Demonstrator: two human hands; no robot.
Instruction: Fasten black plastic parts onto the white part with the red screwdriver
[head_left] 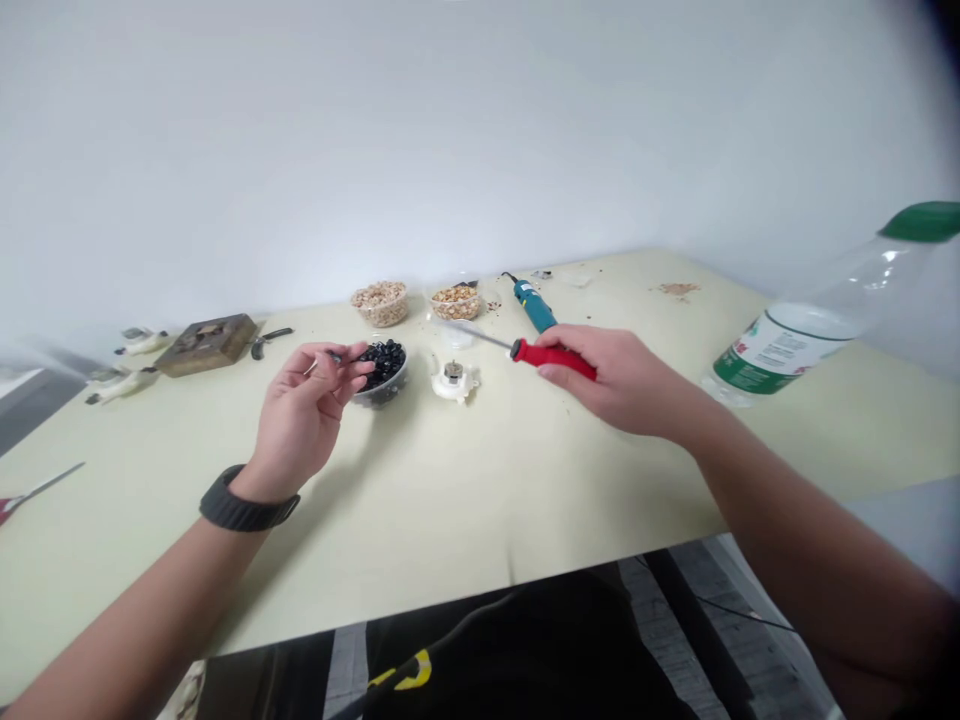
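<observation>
Red screwdriver (pixel 541 356) in one hand, small dark piece (pixel 339 357) in the other.
The right hand (pixel 626 380) wraps the handle; the left hand (pixel 304 410) pinches the piece by a bowl (pixel 384 392) of black bits, a white part (pixel 453 386) on the surface (pixel 420 510) between both hands.

A plain, pale wall (pixel 480 130) fills the back, smooth and a bit blue-grey. The pale yellow surface (pixel 450 500) reaches back to it, with soft shadows on top. Under the front edge, grey floor (pixel 733 610) shows — it has lines like boards — beside a dark bar (pixel 688 610).
</observation>
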